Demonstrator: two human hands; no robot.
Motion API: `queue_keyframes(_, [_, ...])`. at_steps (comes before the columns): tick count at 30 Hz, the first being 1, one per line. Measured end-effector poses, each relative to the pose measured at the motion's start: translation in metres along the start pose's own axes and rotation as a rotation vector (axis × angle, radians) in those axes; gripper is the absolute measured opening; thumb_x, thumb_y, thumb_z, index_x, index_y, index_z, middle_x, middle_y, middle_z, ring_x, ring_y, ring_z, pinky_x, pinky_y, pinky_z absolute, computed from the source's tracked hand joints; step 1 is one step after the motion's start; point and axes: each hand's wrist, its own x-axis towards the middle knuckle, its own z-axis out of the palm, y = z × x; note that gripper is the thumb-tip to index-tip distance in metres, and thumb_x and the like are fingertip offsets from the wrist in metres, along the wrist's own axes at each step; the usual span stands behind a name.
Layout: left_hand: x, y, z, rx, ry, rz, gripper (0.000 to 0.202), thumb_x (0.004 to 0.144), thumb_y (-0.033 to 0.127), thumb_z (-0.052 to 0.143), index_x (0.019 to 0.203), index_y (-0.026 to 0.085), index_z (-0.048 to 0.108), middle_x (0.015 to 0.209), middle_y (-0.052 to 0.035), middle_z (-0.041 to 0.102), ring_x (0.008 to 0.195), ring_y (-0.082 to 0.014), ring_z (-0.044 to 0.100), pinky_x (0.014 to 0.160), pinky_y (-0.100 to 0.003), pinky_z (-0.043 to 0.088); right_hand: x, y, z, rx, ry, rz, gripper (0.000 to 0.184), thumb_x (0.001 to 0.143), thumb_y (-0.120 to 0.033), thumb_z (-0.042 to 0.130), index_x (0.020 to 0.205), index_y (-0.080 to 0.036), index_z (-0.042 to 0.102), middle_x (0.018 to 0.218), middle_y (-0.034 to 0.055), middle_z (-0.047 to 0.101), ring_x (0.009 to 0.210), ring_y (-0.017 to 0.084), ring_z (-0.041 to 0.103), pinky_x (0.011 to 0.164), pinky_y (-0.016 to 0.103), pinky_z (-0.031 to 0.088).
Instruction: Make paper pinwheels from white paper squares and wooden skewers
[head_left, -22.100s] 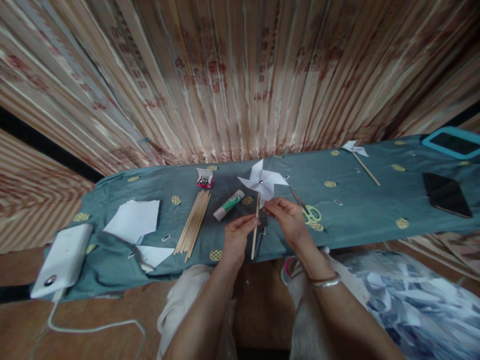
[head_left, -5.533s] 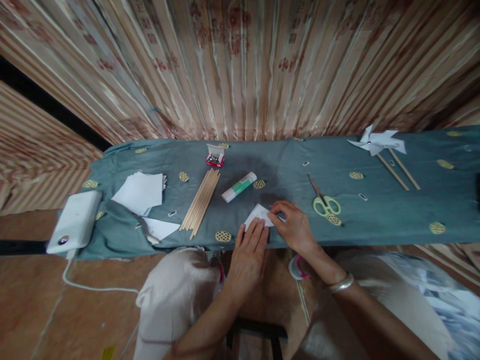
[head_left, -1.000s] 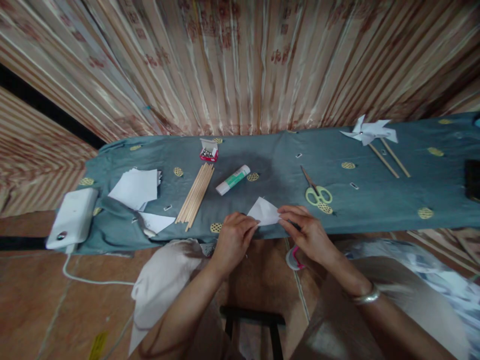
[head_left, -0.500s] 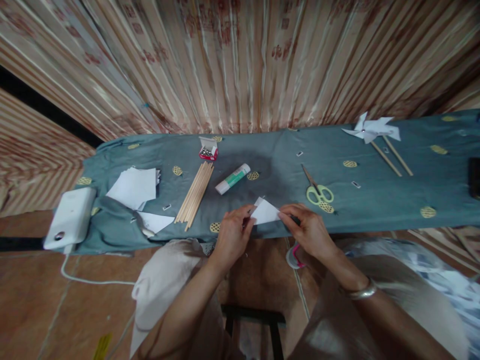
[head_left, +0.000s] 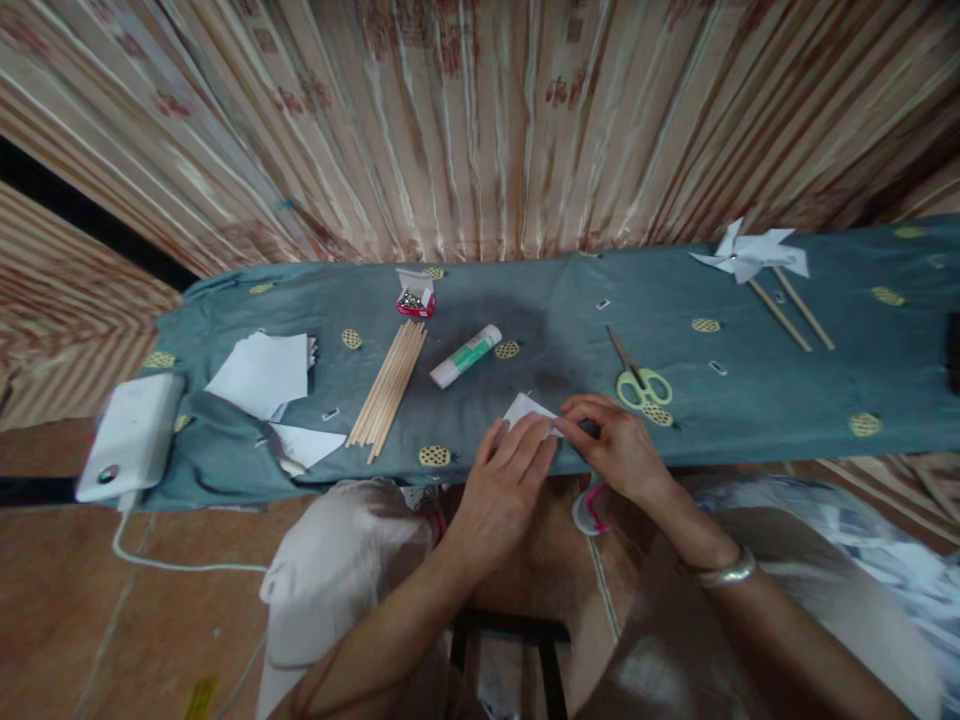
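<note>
A small folded piece of white paper lies near the front edge of the cloth-covered table. My left hand rests over it, fingers stretched out and pressing on its lower part, so much of the paper is hidden. At the paper's right corner my right hand pinches it between thumb and fingers. A green and white glue stick lies just beyond the paper. To the right of it are scissors with light green handles, their blades slightly apart and pointing away from me.
On the left are a bundle of wooden sticks, a red box of small metal pins, a stack of white paper, a loose paper piece and a white power bank with a cable. Paper pinwheels on sticks lie far right.
My left hand has gone from pinching the paper's left side to lying across it with fingers extended. My right hand stays at the right corner. The view has shifted slightly.
</note>
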Motion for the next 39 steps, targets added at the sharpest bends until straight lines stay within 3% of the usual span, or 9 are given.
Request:
queue_keyframes(5, [-0.006,0.007,0.011,0.058,-0.071,-0.032,0.044,0.095,0.021,0.04,0.137,0.01,0.041,0.146,-0.0127,0.045,0.142,-0.0235,0.029,0.117,-0.048,0.024,0.004,0.0,0.0,-0.023,-0.017,0.007,0.022,0.085,-0.033,0.058,0.066,-0.022,0.061,0.087,0.0052,0.07,0.087,0.021,0.065,0.083,0.036,0.049])
queue_keyframes(11, [-0.003,0.006,0.01,0.07,-0.105,-0.056,0.045,0.095,0.025,0.04,0.136,0.009,0.042,0.147,-0.0134,0.044,0.141,-0.0259,0.032,0.115,-0.048,0.027,0.006,0.0,0.001,-0.039,-0.022,0.019,0.021,0.083,-0.031,0.059,0.064,-0.022,0.059,0.085,0.0048,0.07,0.085,0.021,0.065,0.08,0.034,0.048])
queue_keyframes(39, [-0.002,0.003,0.013,0.054,-0.149,-0.069,0.048,0.095,0.026,0.041,0.138,0.007,0.04,0.146,-0.0148,0.045,0.14,-0.0254,0.033,0.116,-0.049,0.025,0.007,-0.002,0.002,-0.084,-0.032,0.02,0.023,0.084,-0.031,0.058,0.064,-0.022,0.056,0.08,0.0045,0.068,0.082,0.021,0.063,0.078,0.034,0.047])
